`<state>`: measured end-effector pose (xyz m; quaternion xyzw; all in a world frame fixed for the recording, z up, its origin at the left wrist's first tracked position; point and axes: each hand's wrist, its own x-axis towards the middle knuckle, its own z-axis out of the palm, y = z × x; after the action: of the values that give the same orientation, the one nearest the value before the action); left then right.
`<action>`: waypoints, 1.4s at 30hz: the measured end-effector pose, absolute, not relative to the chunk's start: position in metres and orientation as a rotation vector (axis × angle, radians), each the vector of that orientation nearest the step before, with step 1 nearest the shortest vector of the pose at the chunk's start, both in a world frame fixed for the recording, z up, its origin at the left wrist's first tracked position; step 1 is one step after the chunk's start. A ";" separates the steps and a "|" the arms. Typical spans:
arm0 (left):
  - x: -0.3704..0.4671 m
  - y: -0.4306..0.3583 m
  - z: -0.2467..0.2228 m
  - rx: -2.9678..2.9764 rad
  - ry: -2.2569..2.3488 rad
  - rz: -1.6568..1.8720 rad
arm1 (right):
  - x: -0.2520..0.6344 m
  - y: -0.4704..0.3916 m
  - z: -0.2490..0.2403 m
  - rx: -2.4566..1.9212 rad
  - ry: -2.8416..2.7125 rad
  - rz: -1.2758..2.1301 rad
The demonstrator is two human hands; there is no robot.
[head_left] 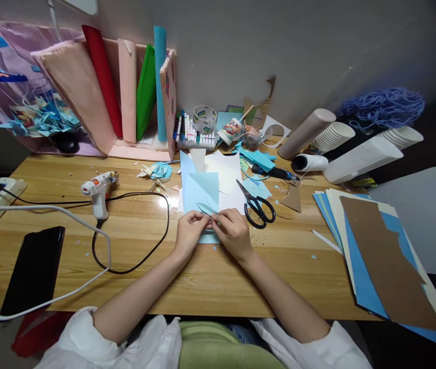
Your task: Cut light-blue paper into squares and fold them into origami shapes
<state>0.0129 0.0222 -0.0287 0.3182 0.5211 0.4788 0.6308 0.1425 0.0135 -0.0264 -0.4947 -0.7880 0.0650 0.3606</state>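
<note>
My left hand [190, 231] and my right hand [233, 231] meet at the middle of the desk, fingertips pinched together. Between them is a small folded piece of light blue paper [205, 207], its pointed end showing above the fingers; the rest is covered by them. Under my hands lies a light blue sheet [204, 184], on top of white sheets [225, 169]. Black-handled scissors [255, 204] rest just right of my right hand, blades pointing up and left.
A glue gun [100, 195] with a looping black cable stands at left, near a black phone [35, 269]. Stacked card and paper [387, 256] overhang the right edge. Behind are a pink organiser [75, 87], markers [195, 134], paper scraps [256, 156] and paper cups [337, 134].
</note>
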 end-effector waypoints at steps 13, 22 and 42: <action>0.013 0.013 -0.019 0.851 1.164 1.191 | 0.150 0.009 -0.033 -1.124 -2.055 0.121; 0.011 0.017 -0.020 1.054 1.235 1.263 | 0.153 0.009 -0.026 -1.148 -1.752 0.329; 0.013 0.012 -0.022 1.353 1.131 1.277 | 0.158 0.016 -0.021 -1.072 -1.778 0.528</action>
<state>0.0126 0.0123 -0.0224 0.5506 0.4604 0.5197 0.4634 0.1582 0.0164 -0.0205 -0.4392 -0.7286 0.2162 0.4791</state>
